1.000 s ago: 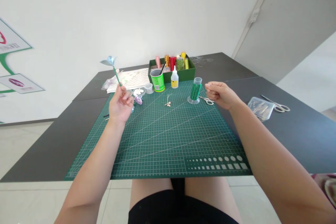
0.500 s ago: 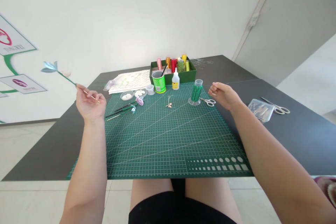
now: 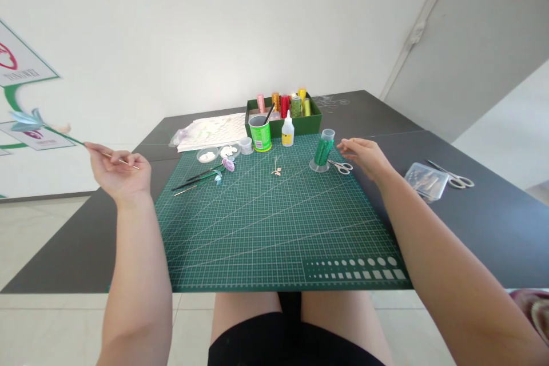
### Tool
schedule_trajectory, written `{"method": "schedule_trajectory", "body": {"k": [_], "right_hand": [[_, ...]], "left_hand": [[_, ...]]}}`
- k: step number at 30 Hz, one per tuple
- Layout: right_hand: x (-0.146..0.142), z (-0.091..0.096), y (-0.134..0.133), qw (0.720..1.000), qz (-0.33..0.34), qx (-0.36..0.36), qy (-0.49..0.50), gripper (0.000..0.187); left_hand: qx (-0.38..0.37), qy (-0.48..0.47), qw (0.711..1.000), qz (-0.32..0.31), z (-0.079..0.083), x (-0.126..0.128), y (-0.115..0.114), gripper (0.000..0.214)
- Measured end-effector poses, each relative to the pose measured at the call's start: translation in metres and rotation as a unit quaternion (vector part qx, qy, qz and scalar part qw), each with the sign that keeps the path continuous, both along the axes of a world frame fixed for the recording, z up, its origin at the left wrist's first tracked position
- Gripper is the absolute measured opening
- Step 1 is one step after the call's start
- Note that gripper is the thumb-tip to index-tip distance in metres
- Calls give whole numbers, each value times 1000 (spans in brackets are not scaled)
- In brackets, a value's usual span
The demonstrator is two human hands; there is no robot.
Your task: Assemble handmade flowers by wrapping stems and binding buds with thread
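My left hand is out past the left side of the green cutting mat, fingers pinched on a thin green wire stem that ends in pale blue leaves pointing left. My right hand hovers low at the mat's right side with fingers loosely spread, holding nothing. It is just right of small scissors and a spool of green wire.
A green can, a glue bottle, small clear dishes, a purple paper flower with stems and a green box of thread spools sit at the mat's far end. A clear plastic case and larger scissors lie on the dark table, right.
My left hand has swung the stem from upright above the mat out and down to the left, beyond the mat's edge. My right hand's fingers have loosened near the scissors.
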State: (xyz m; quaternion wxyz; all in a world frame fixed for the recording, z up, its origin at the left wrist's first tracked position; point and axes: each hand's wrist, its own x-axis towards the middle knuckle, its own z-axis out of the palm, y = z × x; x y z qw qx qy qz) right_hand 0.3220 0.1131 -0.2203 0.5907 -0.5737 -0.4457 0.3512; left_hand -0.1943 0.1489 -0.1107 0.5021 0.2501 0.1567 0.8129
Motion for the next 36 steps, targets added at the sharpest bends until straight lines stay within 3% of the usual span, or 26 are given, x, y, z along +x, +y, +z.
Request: {"method": "schedule_trajectory", "body": {"k": [3,7,9,11,14,16,18,23,26,28,30,33,36], "right_hand": [[-1,-1,2,992,-87,6,-91,20],[-6,8,-3,941,-258,71,-209,7],[-14,16,-9,918,-290,123,-240,11],[-27,23,-15,915,-257,165,-265,12],[-50,28,-22,924,-96,173,-328,11],[-63,25,-22,908,23,157,-388,12],[-73,18,-20,886,95,135,-434,14],[-82,-3,-12,849,114,76,-510,20],[-85,-7,-11,847,119,77,-512,21],[-88,-4,-12,861,110,102,-486,22],[-93,1,-15,883,91,140,-438,23],[-106,5,-20,918,86,182,-341,26],[-122,4,-27,950,169,158,-212,37]], "left_hand": [[1,1,1000,-14,-2,1,3,50],[0,-15,999,-35,-2,6,5,46],[4,-16,999,-42,-1,9,5,45],[10,-17,998,-51,-1,12,4,47],[17,-34,997,-65,1,19,5,46],[13,-52,996,-69,1,23,5,43],[4,-67,995,-68,1,27,7,41],[1,-64,995,-78,-1,30,11,42],[-16,-34,996,-85,-5,33,16,34],[-37,25,995,-86,-11,45,18,21],[-54,146,984,-87,-21,67,16,6],[-64,335,935,-95,-42,116,-1,19],[-74,447,878,-153,-61,161,-30,22]]}}
